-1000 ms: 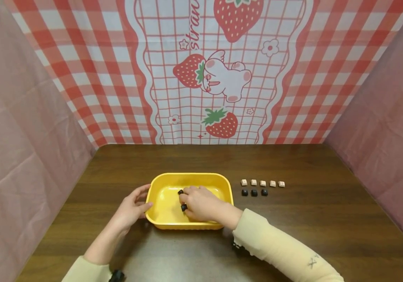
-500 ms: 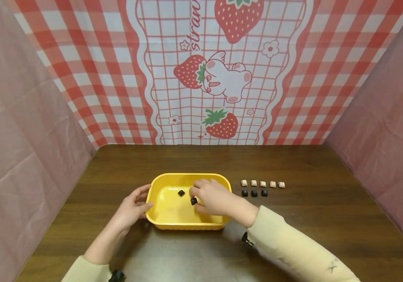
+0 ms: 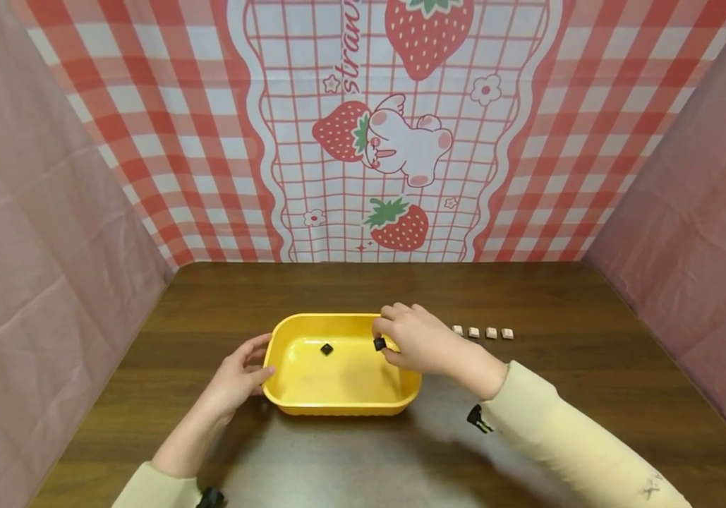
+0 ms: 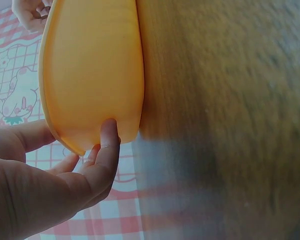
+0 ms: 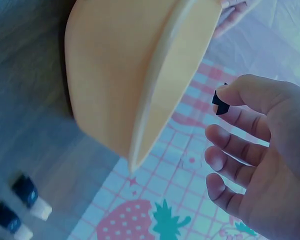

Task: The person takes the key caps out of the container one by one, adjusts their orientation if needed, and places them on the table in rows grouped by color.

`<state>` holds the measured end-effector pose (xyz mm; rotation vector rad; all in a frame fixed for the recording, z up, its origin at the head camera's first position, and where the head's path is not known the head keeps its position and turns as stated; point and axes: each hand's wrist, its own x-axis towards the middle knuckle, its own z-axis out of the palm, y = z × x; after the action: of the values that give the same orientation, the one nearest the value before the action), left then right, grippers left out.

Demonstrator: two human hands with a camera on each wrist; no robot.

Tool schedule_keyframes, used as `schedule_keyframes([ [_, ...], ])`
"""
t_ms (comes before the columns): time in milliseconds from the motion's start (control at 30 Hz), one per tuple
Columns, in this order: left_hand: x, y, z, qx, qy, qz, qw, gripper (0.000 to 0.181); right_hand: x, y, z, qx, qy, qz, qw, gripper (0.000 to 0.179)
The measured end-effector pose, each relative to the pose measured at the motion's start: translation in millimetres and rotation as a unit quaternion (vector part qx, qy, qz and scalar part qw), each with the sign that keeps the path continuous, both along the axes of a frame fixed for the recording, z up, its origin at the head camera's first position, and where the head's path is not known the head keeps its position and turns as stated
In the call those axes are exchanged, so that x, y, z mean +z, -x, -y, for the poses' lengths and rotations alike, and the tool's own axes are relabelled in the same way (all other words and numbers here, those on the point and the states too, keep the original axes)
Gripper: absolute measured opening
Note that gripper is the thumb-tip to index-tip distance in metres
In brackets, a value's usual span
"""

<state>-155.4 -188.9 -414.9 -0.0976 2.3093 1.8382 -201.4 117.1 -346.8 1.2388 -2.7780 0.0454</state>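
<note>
A black keycap (image 3: 379, 344) is pinched between the thumb and index finger of my right hand (image 3: 422, 340), above the right end of a yellow plastic basin (image 3: 343, 407). In the right wrist view the pinched keycap (image 5: 221, 101) shows clear of the basin wall, the other fingers loosely bent. My left hand (image 3: 234, 375) grips the basin's left end, thumb over the rim and fingers along the outside wall (image 4: 97, 65). One more black keycap (image 3: 327, 349) lies on the basin floor.
Right of the basin, a row of white keycaps (image 3: 492, 332) lies on the wooden table (image 3: 566, 395). Black keycaps (image 5: 25, 191) sit beside them, hidden behind the right hand in the head view. A strawberry-print cloth (image 3: 401, 226) hangs behind the table.
My right hand has risen from the basin floor and moved right with the black keycap, now covering the black row in the head view. My left hand has stayed at the rim.
</note>
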Motion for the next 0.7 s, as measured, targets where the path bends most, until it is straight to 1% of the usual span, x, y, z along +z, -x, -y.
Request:
schedule_keyframes([
  [133, -0.1, -0.3, 0.0, -0.001, -0.002, 0.004, 1.0, 0.056, 3.2, 1.9, -12, 0.001, 0.004, -0.003, 1.0, 0.017],
  [333, 0.1, -0.6, -0.2, -0.002, -0.003, 0.005, 1.0, 0.057, 5.3, 4.6, -32, 0.015, 0.01, -0.017, 0.9997, 0.017],
  [533, 0.5, -1.0, -0.2, -0.002, 0.0, 0.004, 1.0, 0.057, 3.4, 7.1, -52, 0.012, 0.029, -0.019, 0.9993, 0.019],
  [700, 0.1, -0.6, -0.1, -0.001, 0.005, 0.005, 1.0, 0.057, 1.1, 8.9, -70, 0.008, 0.045, -0.029, 0.9985, 0.016],
])
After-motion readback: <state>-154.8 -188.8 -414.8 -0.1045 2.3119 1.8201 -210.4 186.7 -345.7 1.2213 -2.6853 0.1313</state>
